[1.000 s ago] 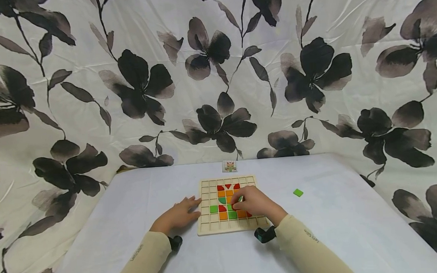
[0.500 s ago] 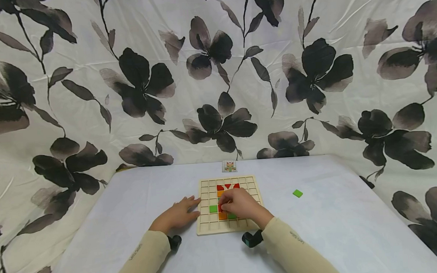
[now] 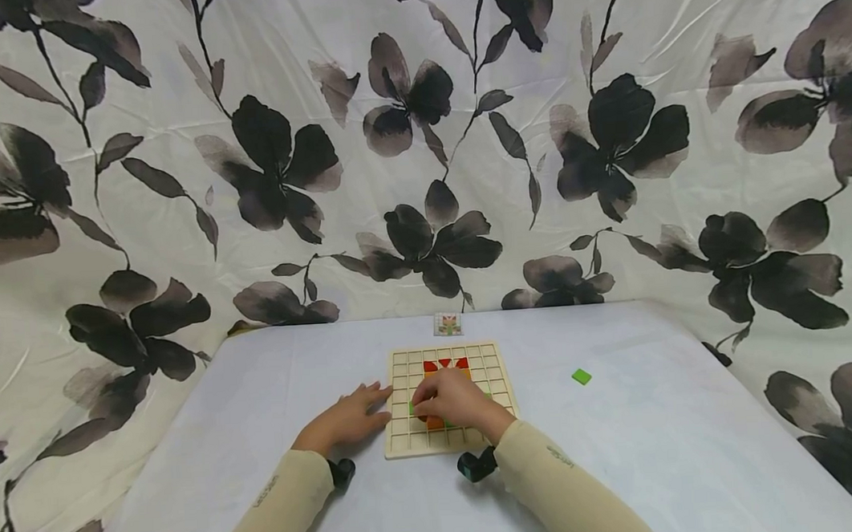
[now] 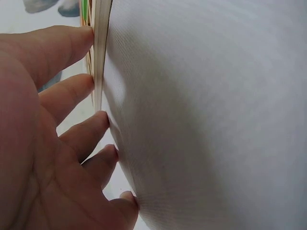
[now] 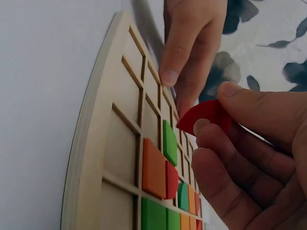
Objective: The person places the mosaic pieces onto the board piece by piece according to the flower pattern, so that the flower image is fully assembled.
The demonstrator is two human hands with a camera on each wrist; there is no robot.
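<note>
In the right wrist view a red tile (image 5: 201, 113) with a curved edge is pinched between thumb and fingers of my right hand (image 3: 455, 399). That hand is over the left part of a wooden grid board (image 3: 406, 442), hiding several of its cells. Green (image 5: 170, 143), orange (image 5: 154, 167) and red tiles sit in the board's cells, and more red tiles (image 3: 430, 365) show in an upper row. My left hand (image 3: 343, 419) lies at the board's left edge, fingers spread. In the left wrist view, its thumb and forefinger touch the wooden side.
A loose green tile (image 3: 581, 377) lies on the white-covered table (image 3: 624, 464), right of the board. Behind the board is a small picture card (image 3: 447, 323) with a coloured pattern. A floral cloth (image 3: 419, 138) hangs behind the table.
My right hand has moved left across the board with the red tile, uncovering cells on the right. My left hand has stayed at the board's edge.
</note>
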